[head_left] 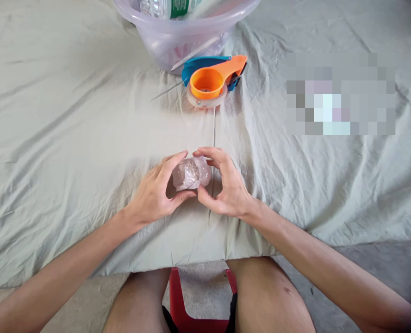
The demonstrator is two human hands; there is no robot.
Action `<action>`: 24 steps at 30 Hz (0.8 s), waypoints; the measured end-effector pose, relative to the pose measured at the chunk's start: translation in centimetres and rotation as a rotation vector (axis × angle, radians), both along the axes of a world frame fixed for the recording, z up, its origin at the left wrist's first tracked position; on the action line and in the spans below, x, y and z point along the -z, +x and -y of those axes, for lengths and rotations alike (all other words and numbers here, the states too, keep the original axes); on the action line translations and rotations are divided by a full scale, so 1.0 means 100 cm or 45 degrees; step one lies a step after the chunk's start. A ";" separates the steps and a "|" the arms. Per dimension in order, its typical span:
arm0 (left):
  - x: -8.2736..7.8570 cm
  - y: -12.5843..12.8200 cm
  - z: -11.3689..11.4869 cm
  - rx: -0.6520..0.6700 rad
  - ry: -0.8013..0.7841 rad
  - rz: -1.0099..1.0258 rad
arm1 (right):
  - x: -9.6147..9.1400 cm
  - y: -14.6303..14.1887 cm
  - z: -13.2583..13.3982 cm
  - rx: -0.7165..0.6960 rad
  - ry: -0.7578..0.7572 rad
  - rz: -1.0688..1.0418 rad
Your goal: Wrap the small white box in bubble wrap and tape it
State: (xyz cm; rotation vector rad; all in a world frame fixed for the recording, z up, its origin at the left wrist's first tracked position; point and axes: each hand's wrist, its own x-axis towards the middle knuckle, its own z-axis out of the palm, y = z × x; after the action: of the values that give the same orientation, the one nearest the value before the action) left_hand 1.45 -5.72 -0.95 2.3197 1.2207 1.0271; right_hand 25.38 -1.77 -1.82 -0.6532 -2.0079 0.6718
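Near the front of the cloth-covered table, a small bundle (190, 174) in shiny, see-through bubble wrap lies between my hands. What is inside the wrapping I cannot make out. From the left, my left hand (157, 192) curves around it, thumb along the near side and fingers at the far side. My right hand (228, 187) grips the other end the same way, its thumb at the near edge and its fingertips at the far right. Both hands are closed about the bundle, with their fingertips almost meeting.
Beyond my hands sits an orange and blue tape dispenser (207, 83) with a tape roll (205, 101). Behind it stands a purple plastic basin (188, 32) holding a green-labelled bottle (177, 7). The wrinkled pale cloth (70, 115) covers the table. A patch at right is pixelated.
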 end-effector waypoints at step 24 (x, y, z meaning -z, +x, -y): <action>-0.002 0.000 0.001 0.014 0.100 -0.030 | -0.005 0.001 0.008 0.239 0.024 -0.148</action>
State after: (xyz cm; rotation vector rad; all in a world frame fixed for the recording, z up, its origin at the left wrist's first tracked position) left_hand 1.49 -5.87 -0.77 2.4016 1.1958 1.0646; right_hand 25.44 -2.54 -1.32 -0.7635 -1.8181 0.5650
